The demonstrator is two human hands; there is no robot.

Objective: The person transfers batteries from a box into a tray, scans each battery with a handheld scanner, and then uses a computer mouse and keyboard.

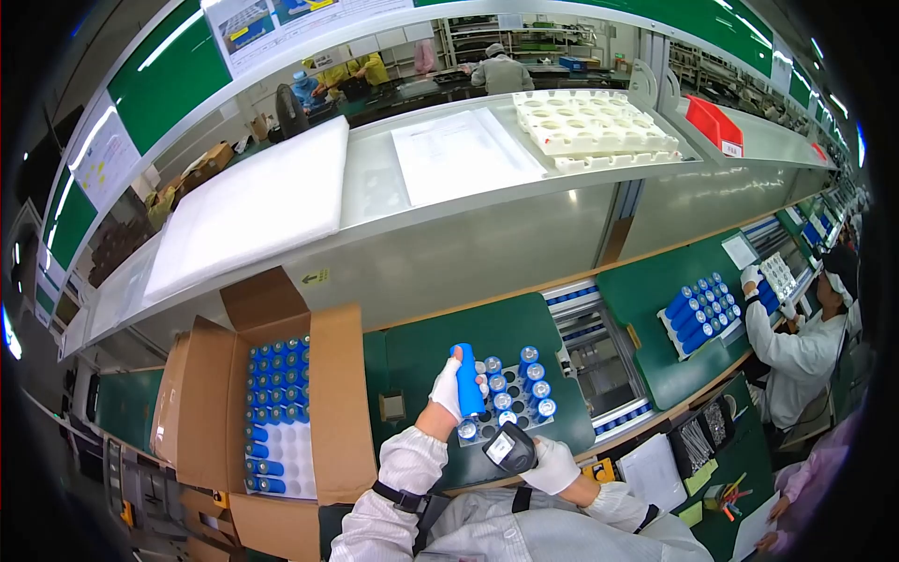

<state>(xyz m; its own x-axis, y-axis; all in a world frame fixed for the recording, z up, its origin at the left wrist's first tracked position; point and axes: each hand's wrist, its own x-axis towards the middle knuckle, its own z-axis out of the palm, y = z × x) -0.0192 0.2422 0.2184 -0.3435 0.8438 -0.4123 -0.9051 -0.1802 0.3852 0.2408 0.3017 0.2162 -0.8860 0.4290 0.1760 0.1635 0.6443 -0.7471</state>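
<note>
My left hand [446, 391], in a white glove with bare fingertips, is closed round a blue cylindrical battery cell [469, 382] and holds it tilted above the bench. Closed on a black handheld scanner [511, 450] with a small lit screen, my gloved right hand [556, 467] is close to the front edge. Just beyond the scanner, a pale holder tray [517, 419] carries several upright blue cells [536, 372] with silver tops. Some of its round holes hold no cell. My left hand and the scanner hide part of the tray.
An open cardboard box [342, 403] with rows of blue cells stands at left. A roller conveyor [604, 365] runs right of my green bench mat [412, 342]. Farther right, a co-worker [801, 347] handles another tray. A shelf overhead bears white foam [257, 206] and stacked white trays [590, 122].
</note>
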